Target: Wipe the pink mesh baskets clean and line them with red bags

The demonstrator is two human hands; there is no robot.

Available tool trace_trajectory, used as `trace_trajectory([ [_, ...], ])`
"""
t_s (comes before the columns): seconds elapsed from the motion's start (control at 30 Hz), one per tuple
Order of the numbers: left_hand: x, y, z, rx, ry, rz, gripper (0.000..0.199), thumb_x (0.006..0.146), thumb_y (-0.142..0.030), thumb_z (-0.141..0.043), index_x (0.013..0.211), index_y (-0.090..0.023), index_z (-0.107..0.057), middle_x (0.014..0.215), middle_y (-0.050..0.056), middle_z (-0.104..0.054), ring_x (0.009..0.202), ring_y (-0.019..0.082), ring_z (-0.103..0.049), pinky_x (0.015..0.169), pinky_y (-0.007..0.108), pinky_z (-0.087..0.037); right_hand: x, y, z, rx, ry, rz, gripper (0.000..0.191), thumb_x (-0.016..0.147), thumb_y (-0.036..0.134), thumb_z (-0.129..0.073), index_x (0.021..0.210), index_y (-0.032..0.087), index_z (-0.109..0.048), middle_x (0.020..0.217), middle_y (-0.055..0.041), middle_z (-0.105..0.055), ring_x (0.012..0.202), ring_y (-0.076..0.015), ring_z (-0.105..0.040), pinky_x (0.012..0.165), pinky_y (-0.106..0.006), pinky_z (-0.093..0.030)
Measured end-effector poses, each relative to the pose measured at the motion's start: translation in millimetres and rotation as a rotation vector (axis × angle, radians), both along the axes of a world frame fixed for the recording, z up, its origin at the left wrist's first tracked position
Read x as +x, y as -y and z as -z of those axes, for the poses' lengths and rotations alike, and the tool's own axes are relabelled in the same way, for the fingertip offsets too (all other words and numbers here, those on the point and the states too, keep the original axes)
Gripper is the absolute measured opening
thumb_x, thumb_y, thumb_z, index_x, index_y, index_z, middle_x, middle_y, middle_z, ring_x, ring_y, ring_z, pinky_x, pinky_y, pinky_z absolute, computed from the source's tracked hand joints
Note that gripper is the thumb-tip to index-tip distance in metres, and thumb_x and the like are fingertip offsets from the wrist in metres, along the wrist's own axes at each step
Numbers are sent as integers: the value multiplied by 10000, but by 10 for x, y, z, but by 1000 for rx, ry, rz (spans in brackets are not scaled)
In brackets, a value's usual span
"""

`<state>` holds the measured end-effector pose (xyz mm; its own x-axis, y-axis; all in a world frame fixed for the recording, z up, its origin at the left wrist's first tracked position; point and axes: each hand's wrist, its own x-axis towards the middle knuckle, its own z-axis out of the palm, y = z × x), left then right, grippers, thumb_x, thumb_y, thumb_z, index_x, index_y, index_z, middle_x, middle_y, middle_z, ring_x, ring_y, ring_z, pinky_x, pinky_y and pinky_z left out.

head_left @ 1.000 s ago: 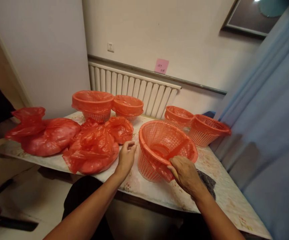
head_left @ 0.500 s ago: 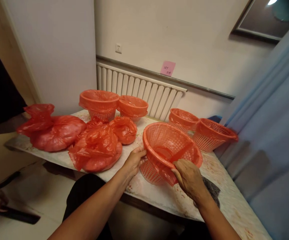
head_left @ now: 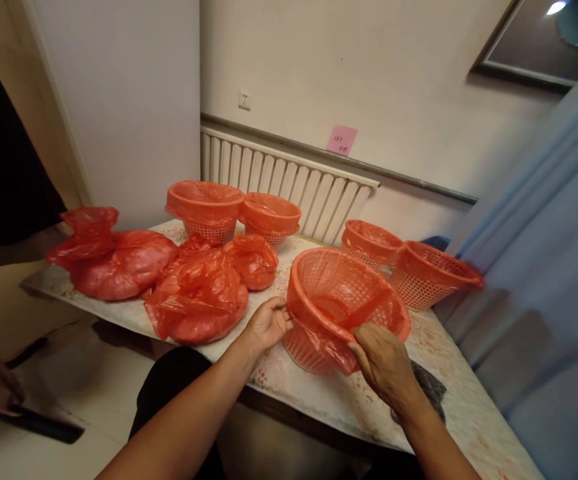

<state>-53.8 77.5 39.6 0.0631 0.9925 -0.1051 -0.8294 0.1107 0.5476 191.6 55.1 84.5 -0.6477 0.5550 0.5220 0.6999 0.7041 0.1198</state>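
Note:
A pink-red mesh plastic basket (head_left: 305, 350) stands upright on the table in front of me, lined with a thin red plastic bag (head_left: 336, 303) that is folded out over its rim. My right hand (head_left: 379, 353) is closed over the near right part of the rim, gripping rim and bag together, with its fingers inside and the thumb outside. At the basket's left side, my left hand (head_left: 269, 323) has its palm turned up and fingers loosely apart, the tips by the bag's folded edge. Whether those tips press on the bag is hard to see.
Several filled red plastic bags (head_left: 196, 300) lie on the left of the cloth-covered table (head_left: 469, 373). Two lined baskets (head_left: 206, 207) stand behind them, two more (head_left: 431, 273) at the back right. A dark cloth-like item (head_left: 429, 390) lies beside my right wrist. A blue curtain (head_left: 533, 267) borders the right side.
My left hand has loosened and turned palm up beside the rim. The right hand keeps its grip on the rim. The whole view has shifted slightly.

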Motion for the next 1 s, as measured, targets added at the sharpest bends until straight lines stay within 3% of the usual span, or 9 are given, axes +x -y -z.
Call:
trace_trajectory([
  [0.2,-66,-161,43,7,-12,-23,96,718,-84,-575,779,-146,-617,778,48,-686,713,157,-650,702,299,-523,-7,-1,-6,17,0,-11,346,972,364,-325,717,192,-484,681,-26,-504,632,-159,-411,631,-294,-275],
  [0.33,-77,-215,48,16,-119,-92,95,752,-64,-605,757,-159,-609,749,4,-650,678,117,-625,709,255,-515,-10,-5,-4,12,-6,-12,346,973,367,-324,716,192,-477,672,-23,-490,638,-163,-412,633,-295,-275],
  [0.5,-72,-282,56,8,-358,-167,109,882,-231,-586,850,-128,-604,789,-4,-625,654,106,-598,627,268,-522,-12,-14,0,29,0,-10,349,972,361,-328,711,190,-484,673,-24,-492,637,-161,-408,635,-295,-276],
  [0.6,-92,-273,-5,21,-522,-279,139,890,-261,-575,904,-126,-604,850,10,-630,696,120,-606,628,276,-518,-6,-18,0,26,6,-11,342,970,357,-335,722,189,-499,680,-25,-503,649,-163,-419,639,-294,-278],
  [0.7,-91,-128,-174,81,-671,-478,48,839,-159,-584,880,-170,-606,966,32,-625,928,173,-594,774,297,-487,-8,-14,-10,23,9,-11,339,970,358,-336,728,190,-506,682,-26,-509,655,-164,-427,639,-294,-275],
  [0.8,6,131,-396,240,-792,-568,212,788,-143,-621,975,-242,-626,1165,36,-584,1209,214,-441,1006,336,-353,-35,-7,-29,22,12,5,344,972,368,-332,735,189,-506,691,-28,-516,660,-163,-433,644,-292,-276],
  [0.83,62,213,-459,353,-856,-524,226,756,-143,-660,957,-247,-655,1146,40,-604,1215,229,-439,1048,344,-305,-48,-5,-34,19,14,11,346,972,373,-334,737,188,-508,695,-28,-519,663,-162,-436,646,-291,-277],
  [0.9,187,331,-535,803,-1194,-289,202,777,-188,-650,970,-242,-671,1141,79,-618,1199,285,-444,1069,411,-249,-76,-2,-41,14,18,20,342,971,375,-341,744,188,-516,701,-27,-526,665,-159,-441,650,-290,-278],
  [1.0,336,351,-513,1083,-1549,-124,186,891,-232,-491,958,-232,-664,907,88,-632,964,275,-516,962,436,-309,-87,-7,-45,26,29,18,338,972,370,-346,753,187,-529,704,-28,-531,667,-158,-441,655,-291,-278],
])
